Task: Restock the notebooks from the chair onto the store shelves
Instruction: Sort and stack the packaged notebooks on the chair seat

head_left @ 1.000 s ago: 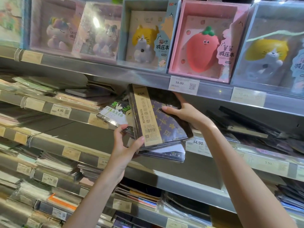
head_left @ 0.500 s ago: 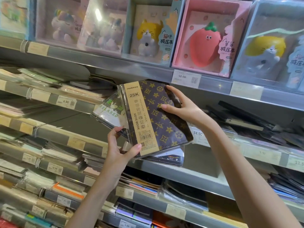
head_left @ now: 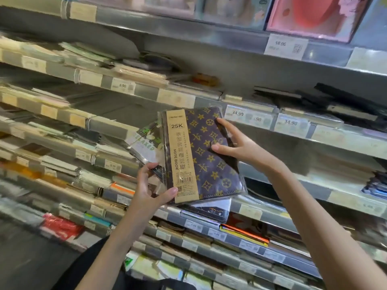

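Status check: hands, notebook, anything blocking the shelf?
Left hand grips the stack's lower corner; right hand pinches the brown patterned notebook on top. Stack in the air, off the shelf. Nothing seen blocking the 34.90 shelf.

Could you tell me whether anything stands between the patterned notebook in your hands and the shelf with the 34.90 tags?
Nothing visible does. The patterned notebook, held by the left hand and right hand, sits just in front of the shelf edge. The shelf already carries dark notebooks further right.
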`<state>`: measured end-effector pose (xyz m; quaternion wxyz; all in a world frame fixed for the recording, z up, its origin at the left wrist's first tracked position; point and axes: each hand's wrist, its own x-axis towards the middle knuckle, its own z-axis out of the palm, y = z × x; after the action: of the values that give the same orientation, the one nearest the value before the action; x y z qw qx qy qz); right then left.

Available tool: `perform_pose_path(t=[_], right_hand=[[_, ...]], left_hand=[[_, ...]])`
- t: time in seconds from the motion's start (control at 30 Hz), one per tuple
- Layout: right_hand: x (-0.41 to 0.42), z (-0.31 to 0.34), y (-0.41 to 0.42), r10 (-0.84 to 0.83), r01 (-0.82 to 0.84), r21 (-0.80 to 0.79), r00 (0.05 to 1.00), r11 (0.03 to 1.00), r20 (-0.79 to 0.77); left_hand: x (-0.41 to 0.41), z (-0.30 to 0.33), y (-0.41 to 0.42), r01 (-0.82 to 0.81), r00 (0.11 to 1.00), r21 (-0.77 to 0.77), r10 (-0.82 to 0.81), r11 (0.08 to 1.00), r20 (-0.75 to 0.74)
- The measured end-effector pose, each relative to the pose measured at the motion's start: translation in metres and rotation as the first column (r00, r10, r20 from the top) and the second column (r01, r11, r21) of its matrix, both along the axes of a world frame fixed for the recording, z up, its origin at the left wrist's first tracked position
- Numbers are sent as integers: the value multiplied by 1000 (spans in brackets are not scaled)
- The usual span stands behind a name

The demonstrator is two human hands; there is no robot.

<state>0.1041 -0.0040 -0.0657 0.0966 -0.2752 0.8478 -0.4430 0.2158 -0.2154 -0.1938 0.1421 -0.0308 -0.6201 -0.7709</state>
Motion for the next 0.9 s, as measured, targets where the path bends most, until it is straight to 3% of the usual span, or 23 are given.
perform_pose_path(t=[0.4,0.6,0.77,0.9], right_hand=[[52,-210,-18,-75,90,-16,905,996,419],[86,-349,-8,-127,126,47,765,991,632],[105,-445,3,-159,139,90,639,986,752],[115,-509,11,-177,170,94,584,981,792]], left_hand=[[75,-168,-32,117,919,-103,-68,988,389],[118,-274,-21,191,741,-88,-85,978,666],[140,-347,-8,217,610,-31,-111,976,785],[147,-393,-1,220,575,35,-159,975,803]])
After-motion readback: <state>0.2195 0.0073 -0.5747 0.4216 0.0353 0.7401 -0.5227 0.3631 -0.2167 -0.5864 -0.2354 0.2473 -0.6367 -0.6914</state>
